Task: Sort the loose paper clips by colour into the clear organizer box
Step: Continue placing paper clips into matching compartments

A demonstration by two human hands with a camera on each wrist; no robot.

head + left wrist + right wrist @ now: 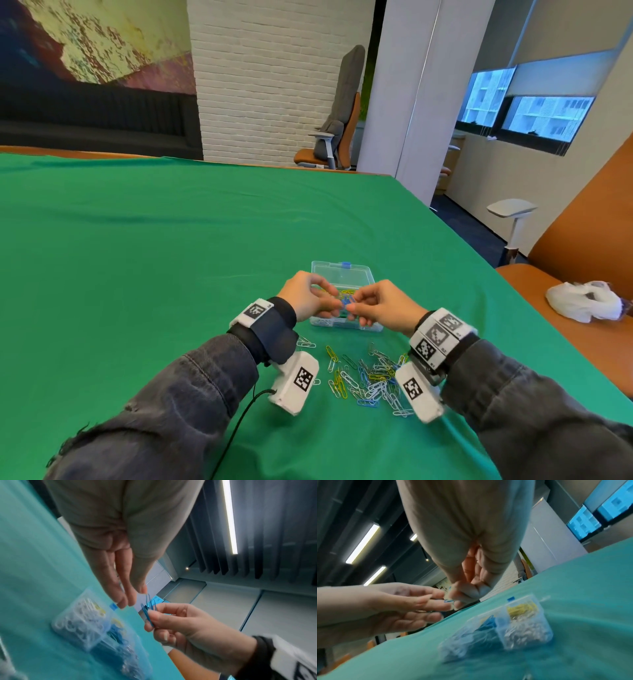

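**Head view: blue clips held right over the box**

Head view puts both hands together above the clear organizer box, which sits on the green cloth just beyond the loose pile of paper clips. The right hand has thumb and forefinger clamped on a small bunch of blue clips. The left wrist camera shows them as thin blue wires poking up out of that pinch, long axis roughly upright and leaning towards the left hand. That left hand has its fingers fairly straight and nearly meeting the clip tips; whether it actually grips one I cannot tell, though it looks to be teasing them apart.

What matters for the drop, I'd say, is that the box lies directly below the pinch, slightly to the far side. From the right wrist camera the blue compartment is on the box's left, with yellow at the far right and silver nearer. So the right hand is the one placed to let go, and it needs to shift a little left and down. Tangled clips could fall into the wrong compartment.
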